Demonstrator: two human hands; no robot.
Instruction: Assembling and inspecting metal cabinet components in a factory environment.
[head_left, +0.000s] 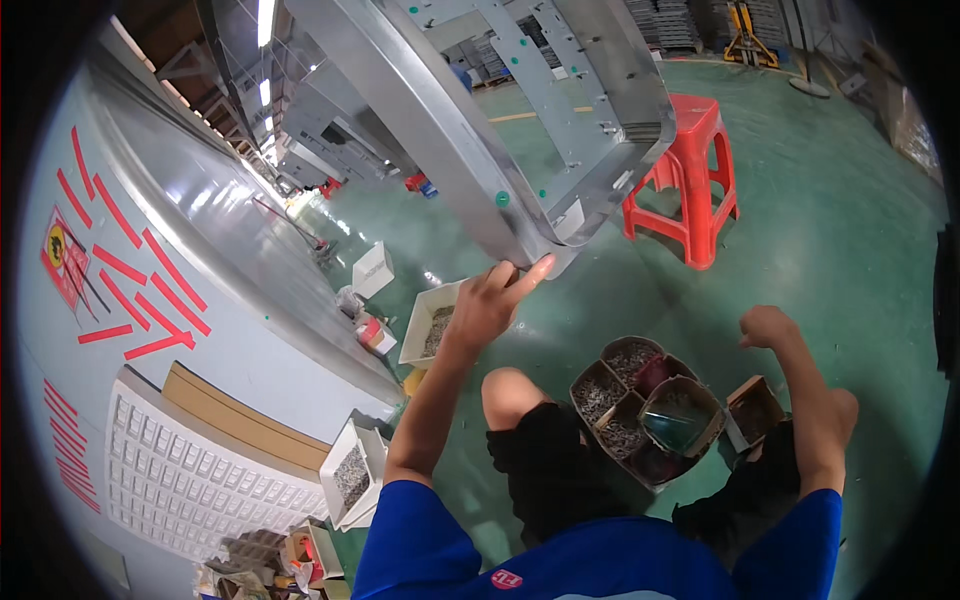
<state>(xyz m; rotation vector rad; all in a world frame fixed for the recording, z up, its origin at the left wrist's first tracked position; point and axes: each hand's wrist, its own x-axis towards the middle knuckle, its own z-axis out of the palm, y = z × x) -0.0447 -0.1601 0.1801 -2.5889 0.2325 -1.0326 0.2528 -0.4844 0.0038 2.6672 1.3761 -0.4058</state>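
A large sheet-metal frame (445, 130) with a rectangular opening and green dots rises in front of me, tilted in the view. At its lower corner is my left hand (488, 303), one finger stretched along the metal and the others bent at the edge. My right hand (768, 327) is off to the right, apart from the frame, its fingers curled downward; whatever they may hold is hidden. Between my knees and the right hand stands a divided container (618, 395) of small metal fasteners. A dark green translucent piece (672, 425) lies in a cup on top of it.
A red plastic stool (695, 180) stands beyond the frame, to the right. Next to the divided container is a small cardboard box (752, 412). White bins (408, 345) of small parts stand on the left, near a white panel with red tape strips (120, 265).
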